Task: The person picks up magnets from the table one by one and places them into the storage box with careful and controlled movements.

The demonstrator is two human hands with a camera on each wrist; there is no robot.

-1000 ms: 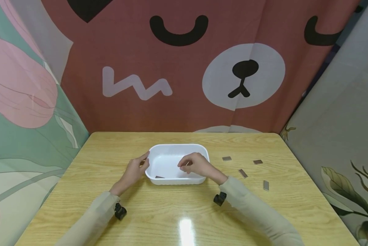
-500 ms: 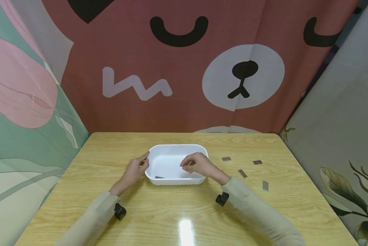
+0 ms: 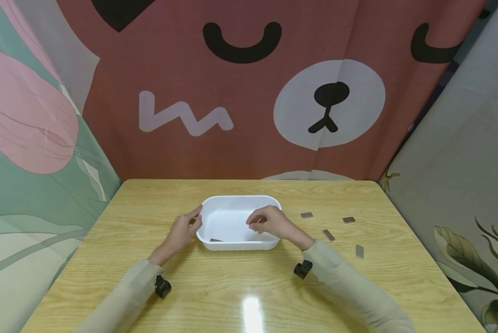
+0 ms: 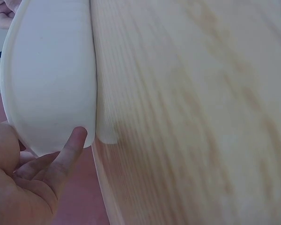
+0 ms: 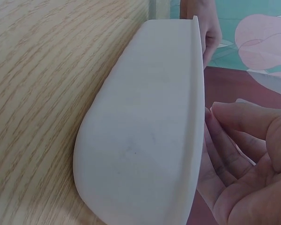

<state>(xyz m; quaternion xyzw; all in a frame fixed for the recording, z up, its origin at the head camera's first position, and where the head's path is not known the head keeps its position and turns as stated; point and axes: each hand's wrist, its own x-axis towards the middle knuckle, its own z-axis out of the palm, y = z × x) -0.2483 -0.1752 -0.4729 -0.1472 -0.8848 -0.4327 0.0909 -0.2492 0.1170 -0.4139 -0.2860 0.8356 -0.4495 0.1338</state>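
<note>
In the head view a white plastic tub (image 3: 232, 246) stands on the wooden table. My left hand (image 3: 180, 231) holds its left end, thumb near the rim; in the left wrist view one finger (image 4: 68, 152) lies along the outer wall. Over the tub's right part, my right hand (image 3: 270, 221) has its thumb and fingertips drawn together. Pale slivers between those fingers in the right wrist view look like the edge of a small thin tile, mostly hidden by the right hand (image 5: 253, 154). One dark tile (image 3: 216, 240) lies at the tub's near left inside.
Several small rectangular tiles lie right of the tub, among them a grey one (image 3: 306, 215), a brown one (image 3: 349, 219), another brown one (image 3: 328, 235) and a grey one (image 3: 359, 251). Printed curtains (image 3: 232, 152) hang behind the table and at both sides.
My right hand has drifted slightly to the right over the tub, its fingertips still together. The left hand, the tub and the tiles on the table stay where they were.
</note>
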